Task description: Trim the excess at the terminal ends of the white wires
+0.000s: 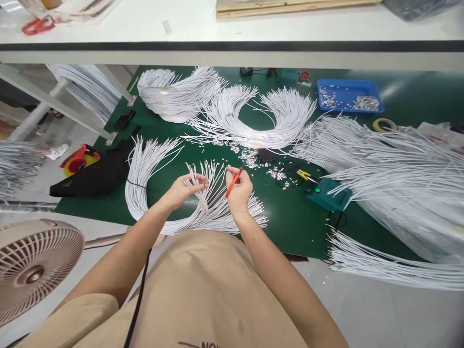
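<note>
My left hand point(188, 188) is closed around a few white wires point(208, 193), whose ends stick up past my fingers. These belong to a bundle of white wires point(136, 193) that curves round on the green table in front of me. Just to the right, my right hand point(239, 192) grips a slim orange tool point(234, 185) with a dark tip pointing up and away; its exact kind is unclear. The thumb and finger of that hand are close to the wire ends. Small silvery metal pieces point(249, 157) lie scattered beyond my hands.
More white wire bundles point(253, 135) lie behind, and a large heap point(398, 164) fills the right side. A blue tray point(350, 96) holds small metal pieces. Also here are a teal device point(331, 193), yellow-handled tool point(303, 175), tape roll point(384, 125), overhead shelf point(181, 29) and fan point(36, 270).
</note>
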Tool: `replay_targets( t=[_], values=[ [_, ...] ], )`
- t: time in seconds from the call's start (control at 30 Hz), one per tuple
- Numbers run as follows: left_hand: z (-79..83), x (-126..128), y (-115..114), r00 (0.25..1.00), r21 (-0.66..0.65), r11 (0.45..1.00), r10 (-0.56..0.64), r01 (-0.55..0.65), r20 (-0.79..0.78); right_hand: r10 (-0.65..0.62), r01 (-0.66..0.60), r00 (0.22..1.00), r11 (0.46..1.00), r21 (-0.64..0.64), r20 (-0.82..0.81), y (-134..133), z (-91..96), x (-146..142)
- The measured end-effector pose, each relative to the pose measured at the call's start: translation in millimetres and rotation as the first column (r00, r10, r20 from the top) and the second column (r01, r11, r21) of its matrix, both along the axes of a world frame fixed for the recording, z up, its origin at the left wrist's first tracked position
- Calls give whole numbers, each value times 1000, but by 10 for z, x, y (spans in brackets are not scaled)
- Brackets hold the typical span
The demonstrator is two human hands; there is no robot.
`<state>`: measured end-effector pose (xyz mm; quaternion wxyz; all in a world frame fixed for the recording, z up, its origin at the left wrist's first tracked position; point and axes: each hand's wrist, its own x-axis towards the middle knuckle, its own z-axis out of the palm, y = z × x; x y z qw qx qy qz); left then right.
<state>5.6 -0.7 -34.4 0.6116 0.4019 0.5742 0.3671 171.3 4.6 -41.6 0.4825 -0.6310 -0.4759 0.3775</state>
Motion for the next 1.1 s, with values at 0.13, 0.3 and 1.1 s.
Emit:
replay_targets(
  t=[0.13, 0.3, 1.1],
  values=[
    [-31, -90, 53, 999, 39, 999, -7, 9, -53, 305, -305, 952, 952, -15, 12, 95, 9, -220],
    [-105, -334, 164, 997, 43, 999, -7, 11, -77, 424, -413, 904, 901, -135, 57, 231, -133, -572],
    [-277, -967, 485, 945, -29, 980, -182, 198, 273, 488, -232, 760, 820, -523, 429, 183, -115, -1032]
  ],
)
